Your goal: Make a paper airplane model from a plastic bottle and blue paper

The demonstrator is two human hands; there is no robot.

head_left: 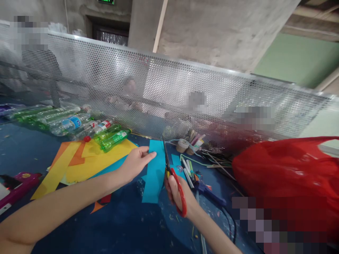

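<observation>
A strip of blue paper (155,173) is held up above the blue table (119,225) by the left hand (136,160), whose fingers are closed on the strip's left edge near the top. One pair of scissors (173,180) with red handles is gripped by the right hand (178,194), fingers closed through the loops. The blades are pointed away from the person and are laid along the strip's right edge; whether they are parted cannot be told. A second, smaller piece of blue paper (176,162) is seen just right of the blades.

Sheets of yellow and orange paper (87,158) are spread on the table to the left of the left hand, overlapping one another. Behind them, a row of plastic bottles (71,123) is laid on its side; about eight can be counted, some green and some clear. Several pens and sticks (189,169) are scattered beside the right hand, and two rolls of tape (185,145) are set near the perforated metal screen (169,91). One red plastic bag (286,173) is placed at the right. A purple tool (18,185) is lying at the left edge.
</observation>
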